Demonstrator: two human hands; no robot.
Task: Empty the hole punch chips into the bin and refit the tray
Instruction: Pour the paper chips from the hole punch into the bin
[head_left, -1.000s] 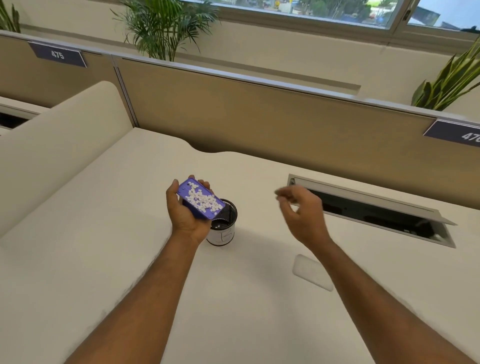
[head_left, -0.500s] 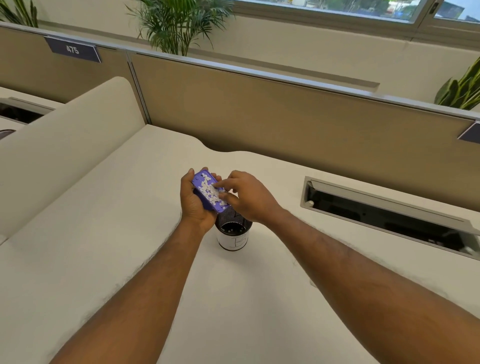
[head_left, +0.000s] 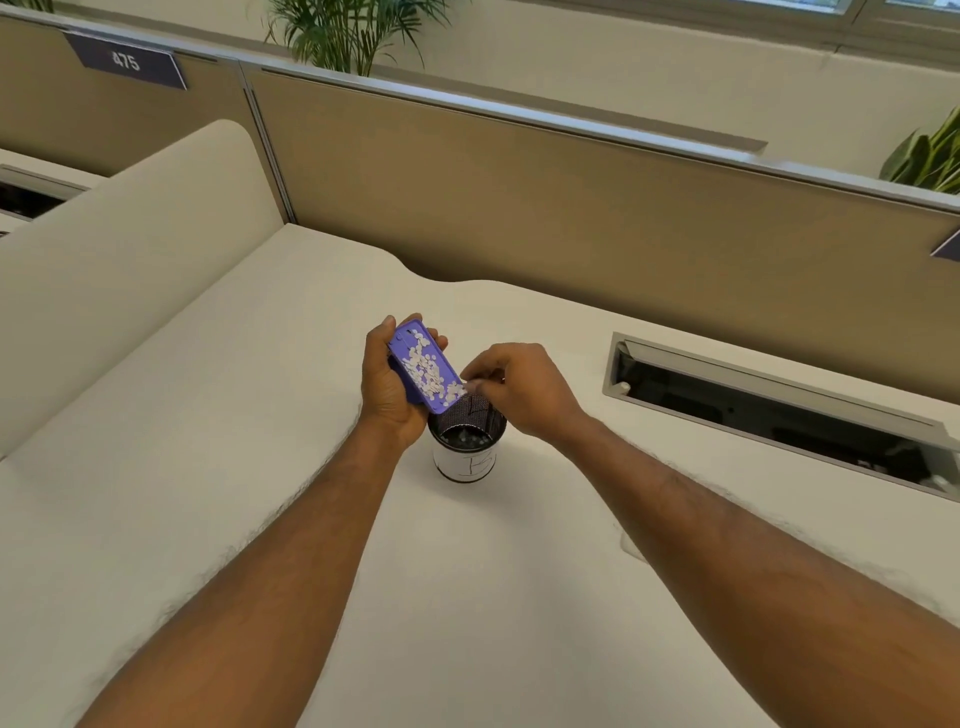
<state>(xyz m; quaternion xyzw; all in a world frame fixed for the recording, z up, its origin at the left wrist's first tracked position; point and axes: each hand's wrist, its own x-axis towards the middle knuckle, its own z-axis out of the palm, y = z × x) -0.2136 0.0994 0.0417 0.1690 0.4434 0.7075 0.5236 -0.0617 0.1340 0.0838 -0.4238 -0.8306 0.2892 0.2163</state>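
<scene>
left hand (head_left: 390, 385): wrapping the purple hole punch (head_left: 423, 370) from the left side and beneath, thumb on the far-left edge, fingertips curling over the far end; closed firmly on it.
hole punch: lying in the left palm underside-up, tilting down toward the near-right, low end hanging just above the bin's rim.
chips (head_left: 430, 373): sitting loose across the exposed underside, bunching toward the low end, right beside the right fingertips.
right hand (head_left: 519, 391): pinching thumb against forefinger at the punch's low end; looking closed on a chip or two, though too small to tell for certain.
bin (head_left: 466, 451): small dark mesh cup with a white label, standing on the desk (head_left: 218, 467) directly under both sets of fingertips; some chips already showing inside.
tray: possibly the pale patch on the desk under the right forearm; not confirming.
step: judging mid-emptying, most chips not yet in the bin, tray refit not yet started.
handling: punch likely rigid and light, smooth plastic, so gripping by the long side edges as now and keeping fingers off the open face; chips weightless, clingy, scattering easily, so sweeping gently and keeping the low end close over the rim.
</scene>
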